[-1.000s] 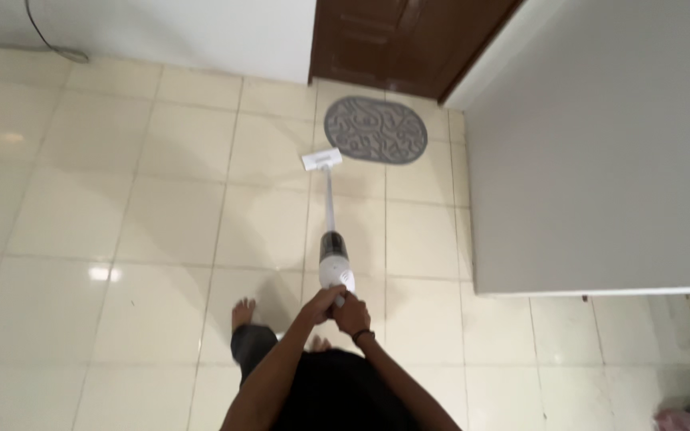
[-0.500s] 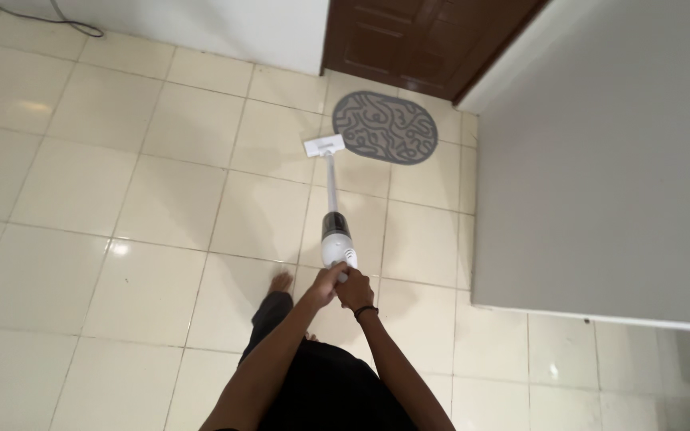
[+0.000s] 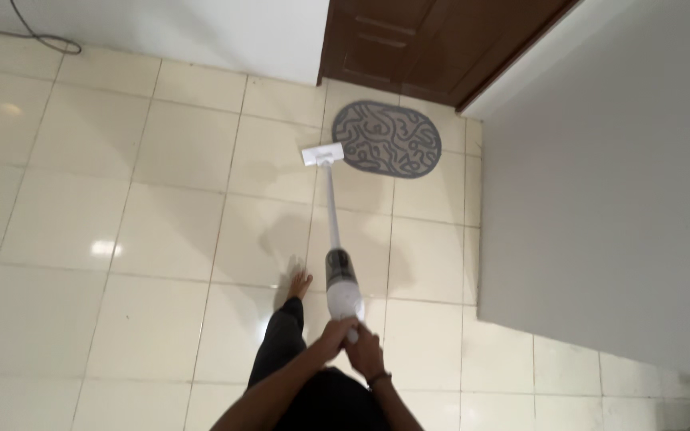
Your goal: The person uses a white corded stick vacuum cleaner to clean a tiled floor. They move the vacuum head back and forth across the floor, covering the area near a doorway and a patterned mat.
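Note:
I hold a white stick vacuum cleaner [image 3: 339, 281] with both hands at its grip. My left hand [image 3: 334, 334] and my right hand [image 3: 366, 353] are wrapped around the handle, close together. A thin white tube runs forward to the flat white floor head [image 3: 323, 154], which rests on the cream tiled floor [image 3: 145, 239] just left of an oval grey patterned mat [image 3: 387, 138]. My bare left foot [image 3: 300, 282] and dark trouser leg show below the vacuum body.
A brown wooden door [image 3: 417, 40] stands behind the mat. A white wall [image 3: 616, 183] fills the right side, its base running along the tiles. A dark cable [image 3: 33, 36] lies on the floor at the top left by the far wall.
My hands and the vacuum body have drawn back toward me and lower in view. The floor head stays by the mat's left edge. My left foot has stepped forward.

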